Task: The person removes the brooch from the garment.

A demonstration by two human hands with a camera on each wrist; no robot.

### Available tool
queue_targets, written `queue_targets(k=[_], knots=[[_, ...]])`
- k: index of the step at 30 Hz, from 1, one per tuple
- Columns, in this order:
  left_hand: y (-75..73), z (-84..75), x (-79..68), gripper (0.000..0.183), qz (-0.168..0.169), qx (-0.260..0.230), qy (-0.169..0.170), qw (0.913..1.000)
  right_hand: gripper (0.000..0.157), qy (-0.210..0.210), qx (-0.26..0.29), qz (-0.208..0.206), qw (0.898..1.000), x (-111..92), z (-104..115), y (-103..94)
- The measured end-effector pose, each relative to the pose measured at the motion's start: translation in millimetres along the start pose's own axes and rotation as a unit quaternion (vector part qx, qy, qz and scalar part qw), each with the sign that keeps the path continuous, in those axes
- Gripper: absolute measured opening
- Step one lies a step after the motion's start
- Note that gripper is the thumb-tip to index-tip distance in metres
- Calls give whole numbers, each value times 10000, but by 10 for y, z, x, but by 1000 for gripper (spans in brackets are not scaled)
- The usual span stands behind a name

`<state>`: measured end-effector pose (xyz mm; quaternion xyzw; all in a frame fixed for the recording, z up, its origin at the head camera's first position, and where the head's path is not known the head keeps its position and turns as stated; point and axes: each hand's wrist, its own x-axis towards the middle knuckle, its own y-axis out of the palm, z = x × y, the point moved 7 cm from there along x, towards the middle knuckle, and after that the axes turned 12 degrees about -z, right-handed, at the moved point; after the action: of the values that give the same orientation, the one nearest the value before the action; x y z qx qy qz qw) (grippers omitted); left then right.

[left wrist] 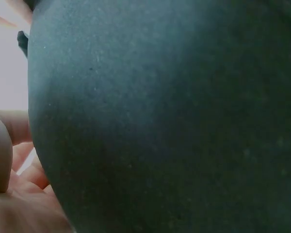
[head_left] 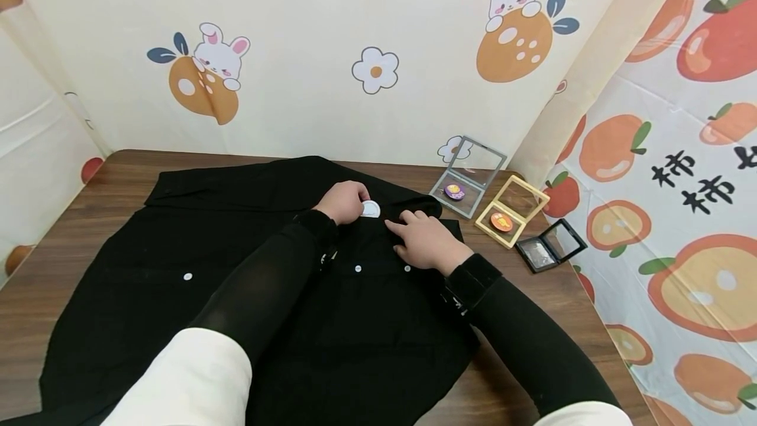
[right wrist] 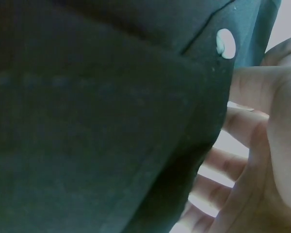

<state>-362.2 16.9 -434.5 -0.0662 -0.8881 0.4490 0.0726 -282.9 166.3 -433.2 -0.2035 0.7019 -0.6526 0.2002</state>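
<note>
A black garment (head_left: 195, 229) with small white buttons lies spread over the wooden table. At its upper part, my left hand (head_left: 344, 201) pinches the edge of a white rounded piece (head_left: 371, 209), partly hidden by the fingers. My right hand (head_left: 430, 242) rests on the cloth just to the right, index finger extended toward that piece. Dark cloth (left wrist: 160, 121) fills most of the left wrist view, hiding part of the left fingers. In the right wrist view, loosely spread fingers (right wrist: 237, 126) show beside the dark cloth and a white button (right wrist: 226, 43).
To the right of the garment stand three small cases with raised clear lids: a grey one (head_left: 439, 190) with a purple badge (head_left: 454, 192), a yellow one (head_left: 483, 221) with an orange badge (head_left: 501, 221), and a black one (head_left: 547, 267). A printed cloth wall (head_left: 296, 84) borders the table.
</note>
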Motion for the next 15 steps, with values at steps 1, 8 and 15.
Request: queue_targets(k=[1, 8, 15], knots=[[-4, 6, 1, 20, -15, -17, -5, 10000, 57, 7, -2, 11, 10000, 1, 1, -1], [-43, 27, -1, 14, -81, -129, 38, 9999, 56, 54, -24, 64, 10000, 3, 9, -1], [-114, 48, -7, 11, -110, -183, 135, 9997, 56, 158, 111, 61, 9998, 6, 18, -15]])
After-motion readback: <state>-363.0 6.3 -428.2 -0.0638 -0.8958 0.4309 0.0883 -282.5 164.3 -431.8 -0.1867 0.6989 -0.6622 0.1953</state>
